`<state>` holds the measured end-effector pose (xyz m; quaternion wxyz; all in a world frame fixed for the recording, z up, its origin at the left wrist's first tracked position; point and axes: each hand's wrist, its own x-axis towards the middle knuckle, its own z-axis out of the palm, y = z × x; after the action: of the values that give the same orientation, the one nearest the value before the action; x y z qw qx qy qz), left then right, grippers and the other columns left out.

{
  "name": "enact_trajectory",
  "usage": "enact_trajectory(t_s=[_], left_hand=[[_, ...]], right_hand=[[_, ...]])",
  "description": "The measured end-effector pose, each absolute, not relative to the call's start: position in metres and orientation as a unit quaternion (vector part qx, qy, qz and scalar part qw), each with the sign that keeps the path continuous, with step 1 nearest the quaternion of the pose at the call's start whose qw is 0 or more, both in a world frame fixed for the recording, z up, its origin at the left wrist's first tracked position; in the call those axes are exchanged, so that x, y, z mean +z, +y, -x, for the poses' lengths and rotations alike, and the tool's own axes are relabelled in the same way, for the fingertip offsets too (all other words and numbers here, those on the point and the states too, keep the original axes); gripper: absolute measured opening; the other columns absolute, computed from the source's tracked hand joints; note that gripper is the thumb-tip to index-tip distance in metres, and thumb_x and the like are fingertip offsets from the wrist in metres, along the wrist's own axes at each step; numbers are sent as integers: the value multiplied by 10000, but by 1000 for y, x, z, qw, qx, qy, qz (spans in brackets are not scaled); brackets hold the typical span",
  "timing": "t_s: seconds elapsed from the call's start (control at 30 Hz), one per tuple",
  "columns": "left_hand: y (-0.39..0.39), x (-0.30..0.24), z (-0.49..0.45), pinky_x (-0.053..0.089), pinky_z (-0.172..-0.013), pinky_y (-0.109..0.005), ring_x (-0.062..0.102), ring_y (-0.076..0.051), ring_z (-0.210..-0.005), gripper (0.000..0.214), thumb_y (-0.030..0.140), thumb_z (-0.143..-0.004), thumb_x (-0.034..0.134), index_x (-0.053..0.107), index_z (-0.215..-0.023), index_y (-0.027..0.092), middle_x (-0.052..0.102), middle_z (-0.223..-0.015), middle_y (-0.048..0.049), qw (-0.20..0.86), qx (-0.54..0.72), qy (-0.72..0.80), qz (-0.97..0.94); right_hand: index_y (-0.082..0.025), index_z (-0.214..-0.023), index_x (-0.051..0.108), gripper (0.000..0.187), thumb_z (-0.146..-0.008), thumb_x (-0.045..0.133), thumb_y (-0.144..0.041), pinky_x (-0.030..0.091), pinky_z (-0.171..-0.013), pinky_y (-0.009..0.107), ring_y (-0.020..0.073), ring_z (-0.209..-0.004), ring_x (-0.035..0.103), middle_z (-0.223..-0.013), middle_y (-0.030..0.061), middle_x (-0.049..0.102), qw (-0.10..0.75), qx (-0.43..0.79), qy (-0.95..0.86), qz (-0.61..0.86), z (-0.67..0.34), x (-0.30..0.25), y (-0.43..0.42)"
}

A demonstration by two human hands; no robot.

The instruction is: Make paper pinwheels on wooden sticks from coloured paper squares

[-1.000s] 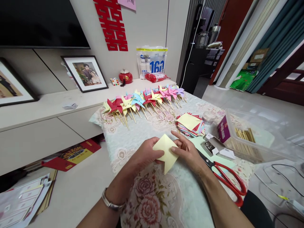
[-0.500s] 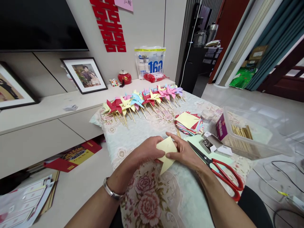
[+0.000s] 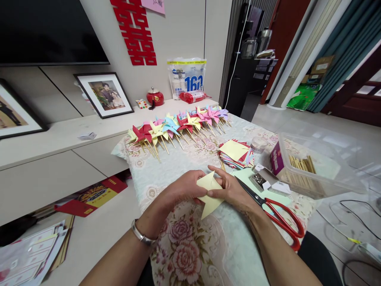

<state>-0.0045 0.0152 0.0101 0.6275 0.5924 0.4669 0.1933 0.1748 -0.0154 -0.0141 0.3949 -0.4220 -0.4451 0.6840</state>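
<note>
Yellow paper square (image 3: pixel 209 194), partly folded, sits at near centre above the floral tablecloth (image 3: pixel 190 246), pinched between both hands. Left hand (image 3: pixel 186 187) grips its left edge, fingers curled closed over the paper; silver bracelet (image 3: pixel 142 236) on that wrist. Right hand (image 3: pixel 233 190) clamps the right side, thumb on top, fingers under. One pointed corner of the sheet pokes down below the hands, another sticks up between them. Just right of the right hand: red-handled scissors (image 3: pixel 278 218), flat on the cloth, blades pointing far-left. Beyond them a small open box of metal pins (image 3: pixel 261 180), then a clear plastic bin (image 3: pixel 315 169) holding wooden sticks (image 3: pixel 301 163) and a purple box (image 3: pixel 276 158). Far of the hands: stack of coloured paper squares (image 3: pixel 236 154), yellow sheet on top, small round container (image 3: pixel 258 143) beside it. Far edge of the table: row of finished paper pinwheels (image 3: pixel 175 125) on sticks, red, yellow, blue, pink.
</note>
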Motion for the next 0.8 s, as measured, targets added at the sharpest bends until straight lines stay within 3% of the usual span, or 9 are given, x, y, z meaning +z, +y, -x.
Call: enact_trajectory(t_s=[0.13,0.23,0.33,0.4,0.57,0.63,0.8], left_hand=[[19,14,5,500,-463,-224,693,-205,-639,295,180,-611,721,679,-902,173,736,-798,-54,642,192,451,-590],[21,16,10,504,-496,-244,676,-189,-592,343,273,-681,731,670,-996,152,723,-742,-59,650,203,457,-572],[17,15,14,498,-550,-240,661,-162,-609,459,434,-750,727,658,-1074,116,709,-739,-61,655,284,460,-528],[9,11,11,499,-596,-231,675,-161,-715,486,467,-756,739,655,-1078,114,722,-862,-83,670,351,449,-476],[-14,-10,-12,532,-770,-302,708,-216,-861,591,384,-684,821,622,-1174,119,754,-1017,-120,716,462,389,-351],[-18,-16,-21,531,-820,-326,714,-248,-911,565,329,-649,844,645,-1128,104,762,-1034,-136,722,481,372,-330],[-21,-23,-29,539,-849,-366,726,-283,-922,560,254,-613,849,679,-1124,102,776,-1029,-145,724,496,365,-312]], right_hand=[[-178,-1492,355,1013,-617,862,-227,452,-570,252,153,-581,633,-688,-58,685,405,684,-434,424,-175,-15,-15],[-192,-1490,349,988,-629,833,-200,482,-601,280,178,-616,662,-705,-45,700,429,677,-418,428,-176,-18,-13],[-169,-1491,334,1002,-621,831,-199,492,-610,286,183,-610,669,-733,-15,733,472,661,-397,429,-177,-21,-11],[-153,-1498,317,1031,-609,836,-206,498,-611,289,188,-606,676,-771,12,757,500,654,-377,426,-177,-22,-10],[-180,-1510,308,1083,-580,862,-237,527,-641,312,206,-625,699,-850,37,785,539,648,-337,420,-175,-19,-8],[-180,-1504,319,1073,-581,866,-230,521,-634,297,197,-621,695,-851,35,788,543,648,-332,420,-175,-19,-7],[-173,-1470,364,1036,-570,875,-233,507,-612,294,202,-620,691,-839,34,787,522,657,-337,427,-174,-21,-8]])
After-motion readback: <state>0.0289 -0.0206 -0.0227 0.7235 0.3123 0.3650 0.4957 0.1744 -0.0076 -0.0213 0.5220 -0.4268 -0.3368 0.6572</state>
